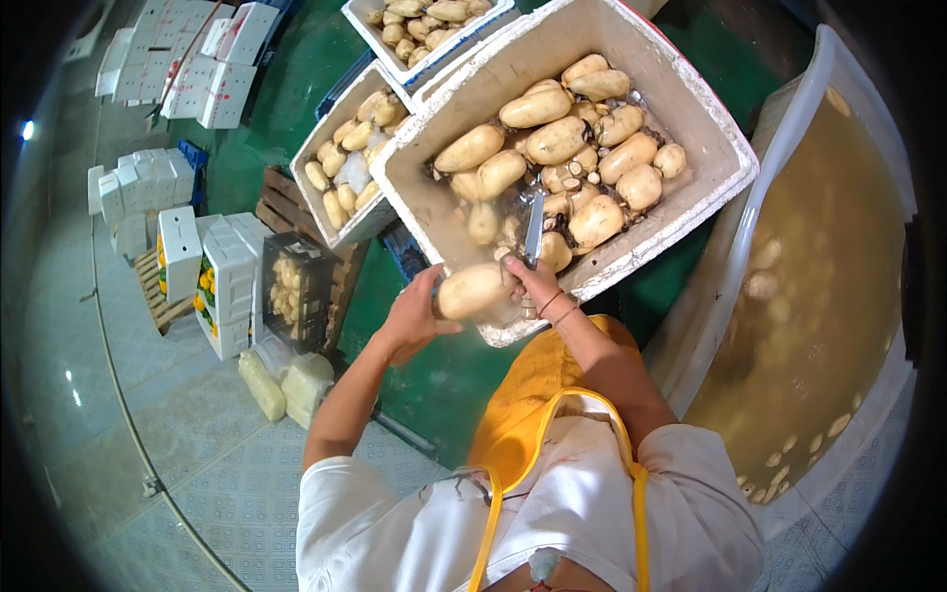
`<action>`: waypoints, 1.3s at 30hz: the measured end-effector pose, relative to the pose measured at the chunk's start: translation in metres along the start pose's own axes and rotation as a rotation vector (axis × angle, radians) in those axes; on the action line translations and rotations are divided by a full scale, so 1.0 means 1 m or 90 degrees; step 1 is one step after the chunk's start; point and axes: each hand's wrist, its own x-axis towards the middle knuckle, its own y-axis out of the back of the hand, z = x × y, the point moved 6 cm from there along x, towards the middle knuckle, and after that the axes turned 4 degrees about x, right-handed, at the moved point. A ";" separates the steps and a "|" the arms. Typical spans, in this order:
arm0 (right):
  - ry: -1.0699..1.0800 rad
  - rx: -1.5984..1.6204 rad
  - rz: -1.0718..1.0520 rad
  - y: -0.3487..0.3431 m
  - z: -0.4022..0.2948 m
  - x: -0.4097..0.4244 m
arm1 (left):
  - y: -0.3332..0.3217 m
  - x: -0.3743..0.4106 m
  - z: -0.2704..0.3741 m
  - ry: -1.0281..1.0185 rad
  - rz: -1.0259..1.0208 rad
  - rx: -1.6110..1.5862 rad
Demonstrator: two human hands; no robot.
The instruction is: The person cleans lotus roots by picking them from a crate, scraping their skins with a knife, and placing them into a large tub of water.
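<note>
A pale lotus root segment (475, 291) lies between my hands over the near edge of a large white foam box (718, 140). My left hand (416, 314) is at its left end, thumb beneath and fingers above. My right hand (534, 285) holds a knife (534, 226), its blade pointing away from me into the box, and is at the root's right end. Several more lotus roots (555, 140) fill the box, with dark joints, small cut pieces (571, 182) and some water among them.
At right stands a large tub (769, 177) of murky water with floating pieces. Foam boxes of lotus roots (307, 174) (414, 74) stand beyond and left. A black crate (296, 292), a wooden pallet (277, 200), stacked white boxes (233, 251) and wrapped bundles (263, 385) are at left.
</note>
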 end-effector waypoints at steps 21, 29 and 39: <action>0.215 -0.711 -0.104 -0.010 0.010 -0.068 | -0.044 -0.047 -0.065 0.136 -0.149 -0.194; 0.196 -0.806 -0.106 -0.016 0.024 -0.074 | -0.047 -0.043 -0.064 0.161 -0.250 -0.240; 0.091 -0.760 -0.133 -0.031 0.028 -0.071 | -0.039 -0.027 -0.077 0.173 -0.357 -0.177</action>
